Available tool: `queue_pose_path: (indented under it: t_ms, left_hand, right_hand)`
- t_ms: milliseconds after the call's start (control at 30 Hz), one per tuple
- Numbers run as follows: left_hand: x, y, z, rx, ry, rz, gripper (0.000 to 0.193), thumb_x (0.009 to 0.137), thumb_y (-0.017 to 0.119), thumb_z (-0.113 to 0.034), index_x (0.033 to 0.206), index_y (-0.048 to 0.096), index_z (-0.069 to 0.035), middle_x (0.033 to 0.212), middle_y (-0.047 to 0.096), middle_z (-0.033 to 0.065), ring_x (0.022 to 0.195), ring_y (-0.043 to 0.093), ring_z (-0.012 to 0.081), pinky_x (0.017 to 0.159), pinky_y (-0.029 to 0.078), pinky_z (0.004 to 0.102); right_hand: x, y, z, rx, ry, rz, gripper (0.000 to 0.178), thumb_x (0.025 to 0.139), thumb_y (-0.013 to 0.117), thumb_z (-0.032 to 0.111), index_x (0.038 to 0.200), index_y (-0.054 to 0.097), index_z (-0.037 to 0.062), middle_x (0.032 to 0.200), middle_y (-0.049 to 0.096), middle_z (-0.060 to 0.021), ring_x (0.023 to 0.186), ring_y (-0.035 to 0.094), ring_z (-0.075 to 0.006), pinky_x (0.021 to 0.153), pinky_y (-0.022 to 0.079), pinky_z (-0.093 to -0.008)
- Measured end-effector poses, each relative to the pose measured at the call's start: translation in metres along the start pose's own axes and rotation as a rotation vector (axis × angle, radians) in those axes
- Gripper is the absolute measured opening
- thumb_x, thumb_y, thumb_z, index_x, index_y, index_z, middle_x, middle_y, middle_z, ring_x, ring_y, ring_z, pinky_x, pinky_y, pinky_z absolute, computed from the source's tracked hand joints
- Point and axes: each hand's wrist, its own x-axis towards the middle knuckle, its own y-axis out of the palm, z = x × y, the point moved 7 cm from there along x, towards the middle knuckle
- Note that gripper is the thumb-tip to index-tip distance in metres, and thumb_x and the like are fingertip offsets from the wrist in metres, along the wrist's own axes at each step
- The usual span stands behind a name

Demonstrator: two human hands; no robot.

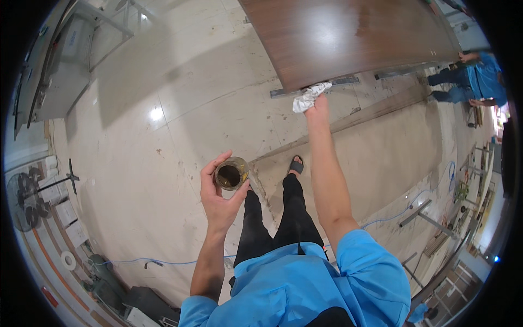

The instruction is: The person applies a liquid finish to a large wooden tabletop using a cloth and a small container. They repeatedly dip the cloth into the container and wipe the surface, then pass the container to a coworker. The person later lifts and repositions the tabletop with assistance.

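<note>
My left hand [219, 188] is wrapped round a clear jar [231, 173] with dark liquid in it, held in front of my body. With my arm stretched forward, my right hand [317, 106] grips a crumpled white cloth [308, 98]. The cloth is against the near edge of a large glossy brown wooden panel [348, 41]. Light reflects off the panel's top. Most of my right fingers are hidden by the cloth.
Metal supports [280, 94] show beneath the panel. A blue hose [180, 263] crosses the tiled floor behind me. Another person in blue [482, 79] stands at the panel's right end. A fan [27, 201] and a gas cylinder [101, 267] are at left.
</note>
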Motion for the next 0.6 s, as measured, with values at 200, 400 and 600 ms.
queue_pose_path:
  t_ms: [200,400,600]
  left_hand:
    - [-0.006,-0.012,-0.001,-0.03,-0.005,-0.069,0.069,0.081,0.081,0.007,0.14,0.045,0.001,0.148,0.053,0.0176,0.131,0.057,0.0209,0.111,0.049,0.0342]
    - [-0.005,-0.038,0.024,0.028,0.031,-0.141,0.068,0.08,0.082,0.005,0.138,0.047,0.002,0.145,0.057,0.0177,0.128,0.06,0.0208,0.11,0.049,0.034]
    - [-0.001,-0.048,0.063,0.001,0.02,-0.102,0.07,0.08,0.081,0.007,0.139,0.045,0.0,0.147,0.055,0.019,0.129,0.058,0.022,0.111,0.051,0.0359]
  right_hand:
    - [-0.062,0.024,-0.135,-0.005,0.232,0.333,0.029,0.112,0.047,0.025,0.128,0.059,0.0038,0.11,0.071,-0.0068,0.102,0.07,-0.024,0.091,0.06,-0.0398]
    - [-0.151,-0.021,-0.126,-0.91,-0.2,0.056,0.017,0.099,0.072,0.017,0.105,0.073,0.002,0.094,0.072,-0.0046,0.088,0.068,-0.0169,0.081,0.055,-0.033]
    - [-0.189,0.033,0.013,-1.649,-1.059,0.5,0.011,0.098,0.071,0.012,0.099,0.075,0.0009,0.09,0.074,-0.0165,0.081,0.07,-0.0297,0.075,0.053,-0.0371]
